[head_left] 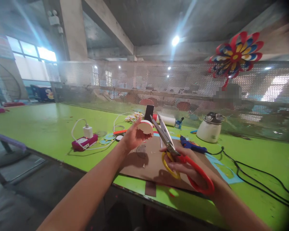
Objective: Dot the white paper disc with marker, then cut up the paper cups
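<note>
My left hand grips a white round disc with a red edge, held up above the brown board. In my right hand is a pair of scissors with one red and one yellow handle loop. The blades stand a little apart and point up toward the disc, close to its right side. Whether they touch it I cannot tell. Small paper scraps lie on the board below my hands.
A blue glue gun with a black cord lies to the right, near blue paper. Behind stand a white jug and a phone. A maroon power strip is at left. A perforated screen borders the green table.
</note>
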A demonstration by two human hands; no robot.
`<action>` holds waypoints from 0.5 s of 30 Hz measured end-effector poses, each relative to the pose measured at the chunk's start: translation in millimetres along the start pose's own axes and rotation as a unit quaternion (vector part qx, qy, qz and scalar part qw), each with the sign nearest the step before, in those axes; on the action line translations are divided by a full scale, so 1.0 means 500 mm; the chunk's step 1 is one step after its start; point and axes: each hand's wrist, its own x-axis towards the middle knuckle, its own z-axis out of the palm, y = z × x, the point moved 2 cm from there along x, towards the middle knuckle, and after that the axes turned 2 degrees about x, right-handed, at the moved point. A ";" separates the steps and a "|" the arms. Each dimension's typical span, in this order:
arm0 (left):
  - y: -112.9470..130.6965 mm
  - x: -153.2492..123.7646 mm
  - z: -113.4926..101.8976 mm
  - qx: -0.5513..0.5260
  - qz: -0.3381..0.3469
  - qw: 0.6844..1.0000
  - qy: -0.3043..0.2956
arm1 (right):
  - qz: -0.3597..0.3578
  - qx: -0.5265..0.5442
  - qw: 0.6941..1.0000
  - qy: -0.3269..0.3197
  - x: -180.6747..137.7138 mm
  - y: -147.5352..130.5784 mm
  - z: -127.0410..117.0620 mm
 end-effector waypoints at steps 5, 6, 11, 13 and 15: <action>0.016 -0.003 -0.001 -0.036 0.024 0.999 -0.010 | 0.020 -0.103 0.994 0.020 0.005 -0.004 -0.005; 0.018 -0.003 -0.002 -0.039 0.027 0.999 -0.016 | 0.019 -0.114 0.993 0.024 0.004 -0.005 -0.005; 0.022 -0.003 -0.004 -0.027 0.017 0.999 -0.007 | 0.051 -0.059 0.997 -0.010 -0.004 -0.006 0.004; 0.024 -0.005 -0.001 -0.014 0.006 1.000 -0.005 | 0.070 -0.030 0.996 -0.037 -0.008 -0.004 0.010; 0.026 -0.007 0.002 0.012 0.005 1.000 -0.005 | 0.085 -0.004 0.995 -0.049 -0.012 0.001 0.013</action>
